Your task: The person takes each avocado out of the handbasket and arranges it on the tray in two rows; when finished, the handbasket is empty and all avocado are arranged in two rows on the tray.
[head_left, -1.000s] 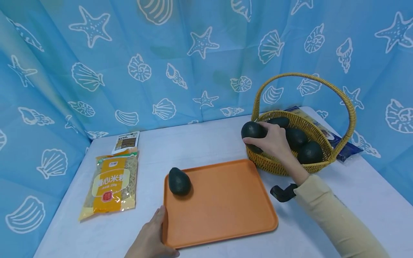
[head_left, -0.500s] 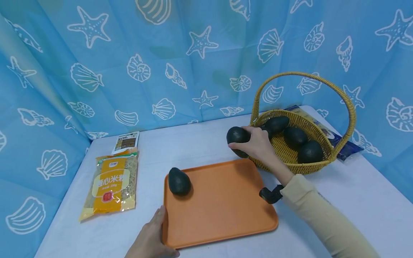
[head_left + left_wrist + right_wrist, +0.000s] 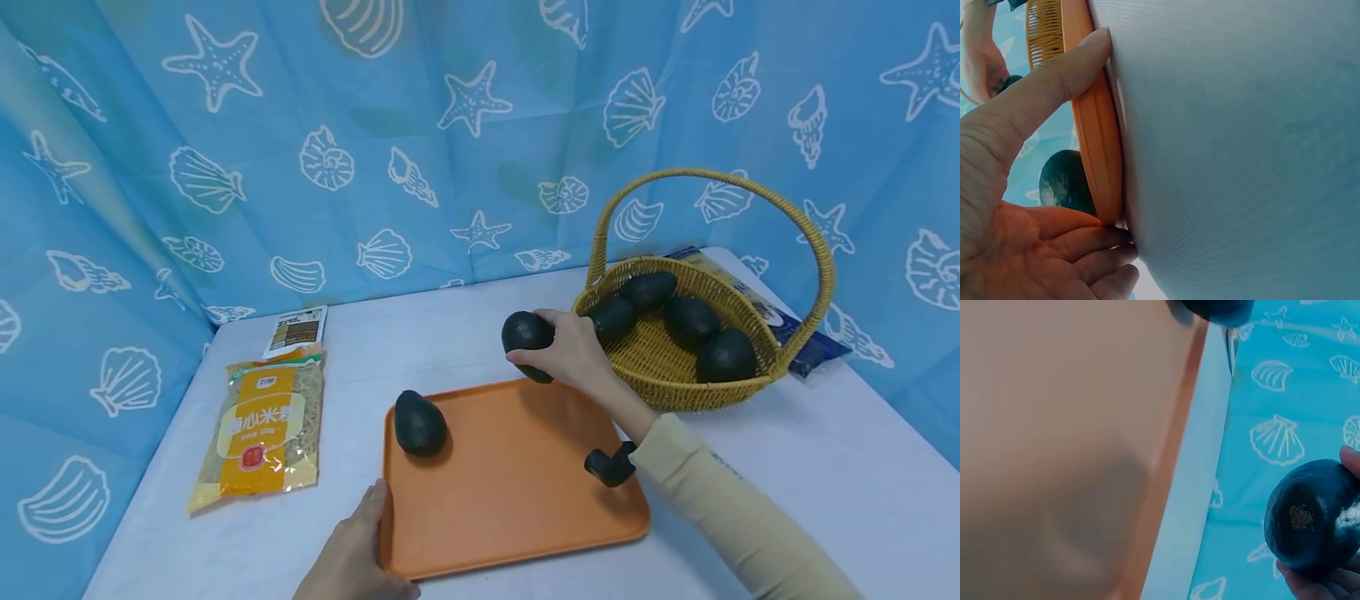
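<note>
In the head view, a dark green avocado (image 3: 527, 335) hangs over the far edge of an orange tray (image 3: 517, 475), and my right hand (image 3: 576, 354) grips it. The right wrist view shows this avocado (image 3: 1310, 519) between thumb and fingers, its stem scar visible. A second avocado (image 3: 420, 423) lies on the tray's far left corner. My left hand (image 3: 352, 542) rests at the near left corner of the tray. In the left wrist view, its nearly straight thumb and fingers touch the tray's outer wall (image 3: 1100, 144).
A yellow woven basket (image 3: 678, 393) with a tall handle stands at the back right, holding several avocados (image 3: 691, 320). Behind it lies a dark blue packet (image 3: 813, 350). On the left are a bag of rice noodles (image 3: 262, 425) and a small white packet (image 3: 296, 332). A blue shell-patterned curtain (image 3: 450, 183) hangs behind.
My right hand has carried the avocado from the basket's left side leftward to above the tray's far edge. The left hand and the tray have stayed in place.
</note>
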Available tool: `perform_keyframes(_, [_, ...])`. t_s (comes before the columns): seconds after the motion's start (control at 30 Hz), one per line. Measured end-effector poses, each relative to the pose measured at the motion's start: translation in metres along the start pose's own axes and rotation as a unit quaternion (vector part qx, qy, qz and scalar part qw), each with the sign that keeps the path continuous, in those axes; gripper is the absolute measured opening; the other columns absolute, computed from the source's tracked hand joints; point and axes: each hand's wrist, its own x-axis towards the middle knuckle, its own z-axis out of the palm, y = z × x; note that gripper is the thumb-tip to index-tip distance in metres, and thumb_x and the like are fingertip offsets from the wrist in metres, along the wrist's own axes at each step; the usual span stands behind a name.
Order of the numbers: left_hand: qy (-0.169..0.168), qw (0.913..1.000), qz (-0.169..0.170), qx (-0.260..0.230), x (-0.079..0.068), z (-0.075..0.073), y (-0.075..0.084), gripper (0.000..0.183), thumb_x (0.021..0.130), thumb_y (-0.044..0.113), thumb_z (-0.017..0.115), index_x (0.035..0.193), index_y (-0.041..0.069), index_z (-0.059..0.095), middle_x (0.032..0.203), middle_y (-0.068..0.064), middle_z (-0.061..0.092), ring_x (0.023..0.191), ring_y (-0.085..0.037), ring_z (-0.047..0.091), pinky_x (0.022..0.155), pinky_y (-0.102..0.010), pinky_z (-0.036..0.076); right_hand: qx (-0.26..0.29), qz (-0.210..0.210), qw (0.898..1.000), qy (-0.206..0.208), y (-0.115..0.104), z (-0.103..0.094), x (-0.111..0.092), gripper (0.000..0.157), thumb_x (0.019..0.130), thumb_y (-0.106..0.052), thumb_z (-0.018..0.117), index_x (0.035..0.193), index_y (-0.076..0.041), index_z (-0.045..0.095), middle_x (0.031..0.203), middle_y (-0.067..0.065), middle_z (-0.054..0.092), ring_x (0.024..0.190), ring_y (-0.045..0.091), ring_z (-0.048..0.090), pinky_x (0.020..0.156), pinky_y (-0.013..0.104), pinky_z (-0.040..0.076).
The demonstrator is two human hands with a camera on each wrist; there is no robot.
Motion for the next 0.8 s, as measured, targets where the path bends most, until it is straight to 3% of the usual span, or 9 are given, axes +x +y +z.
perform_keyframes(0.23, [0.001, 0.9999, 0.011, 0.005, -0.001, 0.000, 0.000, 0.135, 0.043, 0.027, 0.096, 0.152, 0.001, 0.021, 0.154, -0.027, 0.026, 0.137, -0.045, 0.033, 0.112, -0.062, 0.033, -0.007, 0.000, 1.000, -0.024, -0.011, 0.015, -0.004, 0.076, 0.076, -0.041, 0.078, 0.135, -0.001, 0.053, 0.124, 0.021, 0.063, 0.108, 0.034, 0.062, 0.087, 0.045, 0.058])
perform_keyframes(0.8, [-0.004, 0.9999, -0.008, 0.008, 0.001, 0.001, -0.001, 0.135, 0.044, 0.028, 0.096, 0.152, 0.002, 0.019, 0.153, -0.027, 0.028, 0.135, -0.044, 0.037, 0.110, -0.062, 0.035, -0.007, -0.009, 0.998, -0.064, -0.024, 0.059, -0.009, 0.072, 0.074, -0.036, 0.082, 0.131, 0.000, 0.057, 0.118, 0.019, 0.066, 0.103, 0.032, 0.064, 0.082, 0.041, 0.060])
